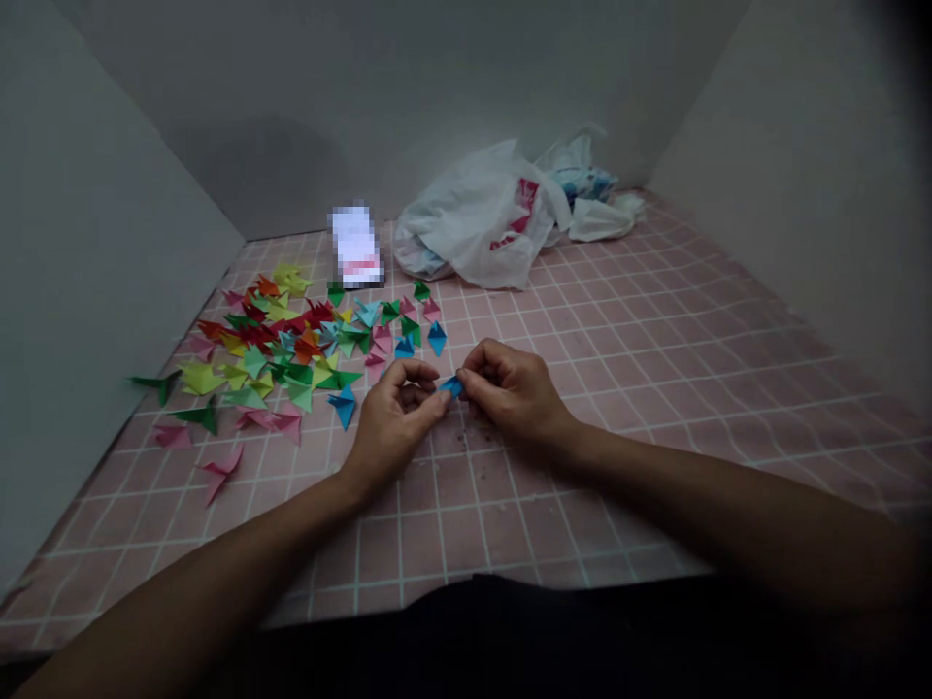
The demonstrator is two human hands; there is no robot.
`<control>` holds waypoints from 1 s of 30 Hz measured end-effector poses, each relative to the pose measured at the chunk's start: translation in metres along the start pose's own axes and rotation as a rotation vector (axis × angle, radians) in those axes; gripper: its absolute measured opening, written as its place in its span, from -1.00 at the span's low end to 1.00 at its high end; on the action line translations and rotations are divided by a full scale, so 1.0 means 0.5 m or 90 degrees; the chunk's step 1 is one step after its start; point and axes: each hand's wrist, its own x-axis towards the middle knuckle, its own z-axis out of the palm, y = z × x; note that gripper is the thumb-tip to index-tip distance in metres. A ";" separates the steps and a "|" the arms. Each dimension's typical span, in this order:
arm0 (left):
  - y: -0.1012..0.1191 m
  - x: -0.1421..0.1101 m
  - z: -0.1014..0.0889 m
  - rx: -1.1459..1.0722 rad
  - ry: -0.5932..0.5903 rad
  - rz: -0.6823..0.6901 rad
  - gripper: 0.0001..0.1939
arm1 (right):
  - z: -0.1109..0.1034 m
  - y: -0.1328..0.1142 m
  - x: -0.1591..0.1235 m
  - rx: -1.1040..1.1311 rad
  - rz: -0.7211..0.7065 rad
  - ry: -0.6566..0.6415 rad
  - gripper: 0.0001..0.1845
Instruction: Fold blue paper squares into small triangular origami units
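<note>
My left hand [397, 422] and my right hand [514, 393] meet in front of me, with their fingertips pinching a small piece of folded blue paper [451, 386] between them. Most of that piece is hidden by my fingers. Just left of my hands lies a spread of several folded paper triangles [283, 354] in green, yellow, red, pink and blue. A blue folded piece [344, 406] is the nearest to my left hand, and another [437, 337] lies just above my fingers.
My hands rest over a pink tiled surface [604, 388] with white grout lines and a few dark crumbs. A white plastic bag [473, 218] and crumpled white items lie at the back. A pixelated white object [355, 248] stands near it. White walls [109, 291] bound the left, back and right.
</note>
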 end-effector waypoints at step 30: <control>-0.026 0.000 -0.003 0.099 0.037 0.174 -0.81 | 0.011 0.026 -0.016 -0.272 -0.429 -0.011 -0.81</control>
